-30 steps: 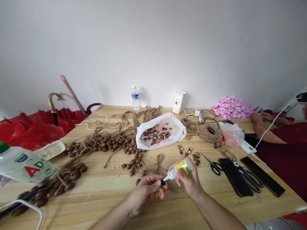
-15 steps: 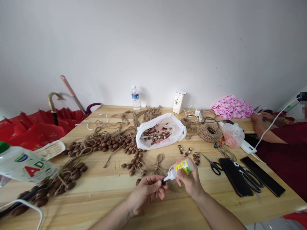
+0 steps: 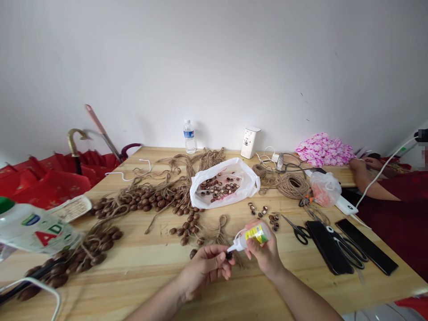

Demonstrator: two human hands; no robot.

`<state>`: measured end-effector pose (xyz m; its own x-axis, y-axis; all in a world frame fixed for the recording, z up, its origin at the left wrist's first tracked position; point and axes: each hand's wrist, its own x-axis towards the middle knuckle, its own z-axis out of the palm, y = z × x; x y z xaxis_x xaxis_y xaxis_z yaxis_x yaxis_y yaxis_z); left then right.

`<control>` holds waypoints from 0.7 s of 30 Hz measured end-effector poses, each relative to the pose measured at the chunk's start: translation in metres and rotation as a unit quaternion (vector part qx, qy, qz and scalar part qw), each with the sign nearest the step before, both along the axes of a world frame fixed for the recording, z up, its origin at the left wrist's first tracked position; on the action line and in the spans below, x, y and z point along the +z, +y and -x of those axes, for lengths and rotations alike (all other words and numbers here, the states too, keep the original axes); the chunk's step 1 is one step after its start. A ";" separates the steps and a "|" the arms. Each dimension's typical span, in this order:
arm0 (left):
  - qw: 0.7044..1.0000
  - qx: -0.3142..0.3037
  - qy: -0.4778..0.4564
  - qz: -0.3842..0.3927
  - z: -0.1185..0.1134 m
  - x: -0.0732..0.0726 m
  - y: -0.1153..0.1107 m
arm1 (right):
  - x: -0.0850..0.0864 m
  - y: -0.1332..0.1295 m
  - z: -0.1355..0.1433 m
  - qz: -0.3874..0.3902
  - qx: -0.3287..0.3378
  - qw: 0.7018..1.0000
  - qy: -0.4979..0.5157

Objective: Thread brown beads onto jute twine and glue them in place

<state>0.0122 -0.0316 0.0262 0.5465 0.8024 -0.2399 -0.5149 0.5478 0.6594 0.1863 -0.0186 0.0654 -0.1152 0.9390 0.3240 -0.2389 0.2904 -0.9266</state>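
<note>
Between its thumb and fingers, my left hand pinches a small dark nut shell above the wooden table. My right hand is wrapped round a white glue bottle with a yellow-green label, tilted so that its nozzle meets the shell. Just behind my hands lies a looped twine bundle. Farther back, an open white plastic bag holds many shell halves. Several loose shell halves lie behind my right hand.
Brown nuts on twine spread over the left side. Scissors, black phones and a twine coil lie right. A water bottle stands at the back. Another person's arm rests at the far right.
The dark shell in my left fingers is turned slightly and shows more. The other person's hand at the far right has shifted a little. My hands have hardly moved.
</note>
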 end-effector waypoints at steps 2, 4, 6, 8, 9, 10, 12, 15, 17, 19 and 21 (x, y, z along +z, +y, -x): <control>1.000 -0.002 -0.002 -0.002 0.000 -0.001 0.001 | 0.000 -0.001 0.001 -0.006 0.002 1.000 0.001; 1.000 -0.004 -0.003 -0.004 0.000 -0.001 0.001 | 0.001 -0.001 0.001 -0.011 0.005 1.000 0.002; 1.000 -0.007 -0.004 -0.005 0.000 0.000 0.001 | 0.001 -0.001 0.001 -0.014 0.006 1.000 0.001; 1.000 -0.009 -0.004 -0.007 0.000 0.000 0.000 | 0.000 -0.001 0.000 -0.015 0.003 1.000 -0.003; 1.000 -0.010 -0.004 -0.007 0.000 0.000 0.000 | 0.000 -0.001 0.000 -0.016 0.002 1.000 -0.004; 1.000 -0.009 -0.004 -0.008 0.000 0.001 0.000 | -0.001 0.000 -0.001 -0.018 0.001 1.000 -0.004; 1.000 -0.006 -0.007 -0.010 0.000 0.001 -0.001 | -0.001 0.000 -0.002 -0.020 0.001 1.000 -0.003; 1.000 -0.001 -0.012 -0.018 0.000 0.001 0.000 | 0.000 0.000 -0.002 -0.023 0.004 1.000 -0.007; 1.000 0.003 -0.012 -0.022 -0.001 0.002 0.000 | 0.001 0.000 -0.001 -0.027 0.000 1.000 -0.009; 1.000 0.007 -0.011 -0.023 -0.001 0.003 0.001 | 0.001 0.000 -0.001 -0.030 -0.004 0.999 -0.009; 1.000 0.007 -0.008 -0.020 -0.001 0.004 0.001 | 0.001 0.000 -0.001 -0.030 -0.006 0.999 -0.008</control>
